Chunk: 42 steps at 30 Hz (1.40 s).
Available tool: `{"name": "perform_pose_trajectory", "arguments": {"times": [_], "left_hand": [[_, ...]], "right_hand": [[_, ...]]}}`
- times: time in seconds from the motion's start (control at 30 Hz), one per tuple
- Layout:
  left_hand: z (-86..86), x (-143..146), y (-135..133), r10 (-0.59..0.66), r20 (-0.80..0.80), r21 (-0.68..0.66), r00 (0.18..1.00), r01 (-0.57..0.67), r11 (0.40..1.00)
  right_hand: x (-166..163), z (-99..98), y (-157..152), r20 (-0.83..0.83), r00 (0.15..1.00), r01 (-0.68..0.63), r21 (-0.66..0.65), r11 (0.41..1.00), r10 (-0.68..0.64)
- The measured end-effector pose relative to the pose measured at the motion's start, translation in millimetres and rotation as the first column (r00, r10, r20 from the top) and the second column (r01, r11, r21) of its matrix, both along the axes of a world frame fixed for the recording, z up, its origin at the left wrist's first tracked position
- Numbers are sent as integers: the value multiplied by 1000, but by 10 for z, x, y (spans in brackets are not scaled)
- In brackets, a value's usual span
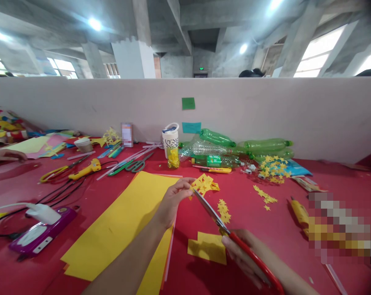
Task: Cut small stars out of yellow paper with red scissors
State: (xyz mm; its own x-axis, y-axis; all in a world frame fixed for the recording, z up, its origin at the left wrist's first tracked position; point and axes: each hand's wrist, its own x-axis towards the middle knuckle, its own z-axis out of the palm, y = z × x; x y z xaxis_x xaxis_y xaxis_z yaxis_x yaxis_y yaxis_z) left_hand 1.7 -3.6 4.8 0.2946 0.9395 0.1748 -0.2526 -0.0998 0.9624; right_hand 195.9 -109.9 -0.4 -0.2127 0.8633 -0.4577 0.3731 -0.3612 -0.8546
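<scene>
My left hand [175,198] is closed in a pinch above the red table, its fingertips on a small piece of yellow paper that is mostly hidden. Red-handled scissors [218,221] are gripped in my right hand [245,254], blades pointing up-left and tips at my left fingertips. The blades look nearly closed. Just behind the tips lies a pile of yellow paper scraps [206,184]. Cut yellow stars [224,211] lie right of the blades, and small yellow paper pieces [206,248] rest below them. Beneath my left forearm is a stack of large yellow sheets [121,225].
Green plastic bottles [216,161] lie along the partition [111,98], beside a white cup [170,141]. More yellow stars [274,169] are heaped at right. At left are a glue gun [85,169], a purple power strip [44,233] and another person's hand [9,155].
</scene>
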Motion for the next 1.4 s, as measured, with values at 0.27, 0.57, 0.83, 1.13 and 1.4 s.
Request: {"name": "perform_pose_trajectory", "arguments": {"times": [0.27,0.57,0.83,1.13,1.4], "left_hand": [[-30,19,11,12,38,1,999,-12,1000],[-16,9,4,2,15,17,1000,-2,1000],[-6,-1,13,45,-23,40,999,-44,998],[-35,23,-15,57,-59,68,997,-53,996],[-30,63,-69,126,-168,165,978,-98,981]], "right_hand": [[-11,50,-11,-36,999,33,-3,999,-33],[-10,-25,1,-15,999,51,48,998,-50],[39,-79,22,-22,1000,-3,50,999,4],[31,-50,-25,-90,995,-38,83,996,46],[6,-15,-18,-71,997,-13,71,997,18]]}}
